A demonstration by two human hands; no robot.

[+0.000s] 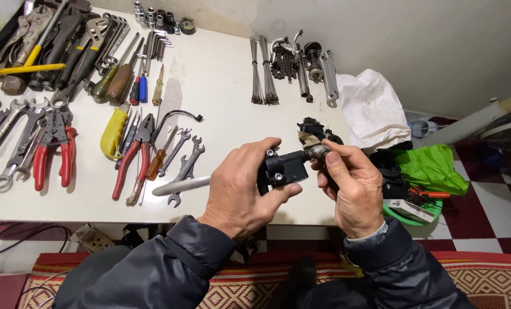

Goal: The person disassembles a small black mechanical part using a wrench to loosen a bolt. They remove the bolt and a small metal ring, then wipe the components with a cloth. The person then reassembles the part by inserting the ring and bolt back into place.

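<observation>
Above white table point(227, 86), left hand point(238, 189) fingers clamp black lever point(284, 167); right hand point(353, 189) fingers pinch its barrel point(318, 151).

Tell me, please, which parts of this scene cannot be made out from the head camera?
- Black lever body, head view: its near side is covered by the left hand.
- Small metal end fitting: mostly hidden by the right hand; its kind is unclear.
- Pile of pliers: cut off by the top-left edge.
- Sockets: too small to tell apart.
</observation>
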